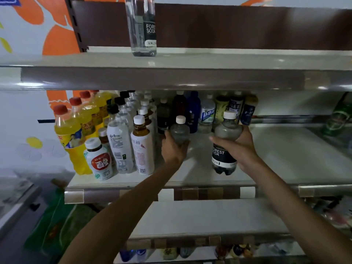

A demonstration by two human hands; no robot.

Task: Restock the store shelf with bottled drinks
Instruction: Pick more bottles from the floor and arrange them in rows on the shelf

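My left hand [173, 150] and right hand [242, 147] each have fingers [245, 134] wrapped round a bottle, the small bottle [180, 131] and the soda bottle [224, 149], at the middle shelf [285, 149].

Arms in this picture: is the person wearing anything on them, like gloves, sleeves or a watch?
Nothing that shows. The left hand and right hand are bare: no gloves, rings or watch. The left forearm and right forearm are bare too, with no sleeve up to the picture's lower edge.

Lone bottle [142, 25] on upper shelf [228, 60]; bottle rows [114, 134] left, middle shelf [285, 149].
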